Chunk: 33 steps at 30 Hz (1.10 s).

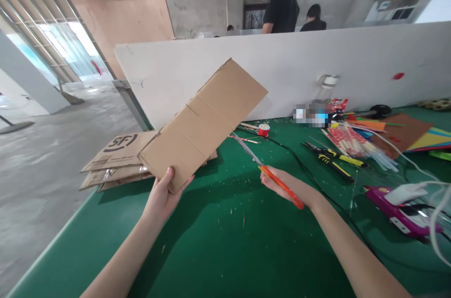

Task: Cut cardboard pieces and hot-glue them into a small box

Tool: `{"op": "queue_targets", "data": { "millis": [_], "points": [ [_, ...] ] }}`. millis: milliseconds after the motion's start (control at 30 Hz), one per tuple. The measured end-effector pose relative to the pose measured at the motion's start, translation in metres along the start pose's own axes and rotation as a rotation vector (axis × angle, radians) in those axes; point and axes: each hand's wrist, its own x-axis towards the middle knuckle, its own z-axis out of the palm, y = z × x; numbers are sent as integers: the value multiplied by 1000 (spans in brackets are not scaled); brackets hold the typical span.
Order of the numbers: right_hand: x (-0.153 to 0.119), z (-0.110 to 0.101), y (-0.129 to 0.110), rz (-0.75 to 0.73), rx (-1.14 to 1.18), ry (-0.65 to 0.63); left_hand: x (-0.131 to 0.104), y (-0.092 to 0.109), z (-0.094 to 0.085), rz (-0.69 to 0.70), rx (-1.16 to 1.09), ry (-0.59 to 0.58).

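A creased, flat piece of brown cardboard (207, 114) is tilted up above the table, its far end pointing to the upper right. My left hand (167, 194) pinches its lower corner, thumb on the near face and fingers behind. In my right hand (282, 183) is a pair of scissors (271, 178) with orange handles, the hand closed about them. Their blades point up and left, and the tips come close to the cardboard's lower right edge. Whether the tips touch the cardboard I cannot tell. Folded cardboard boxes (116, 150) lie partly behind the held piece.
The green table (211, 255) carries pliers (333, 159), a red-rimmed spool (263, 129), a black cable and a purple power strip (398, 213) with white cords. Wooden sticks and coloured sheets lie at the right. A white partition (218, 67) bounds the back; people are beyond it.
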Motion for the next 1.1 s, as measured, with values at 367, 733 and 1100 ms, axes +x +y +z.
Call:
{"op": "queue_targets", "data": {
  "millis": [367,733,1100],
  "points": [
    [0,6,-6,-5,32,40,-16,-22,3,-127,-45,-94],
    [1,8,3,-22,33,36,-14,-19,-1,-160,-58,-123],
    [-1,6,-3,-22,62,50,-13,-21,-2,-182,-30,-95]
  ]
}}
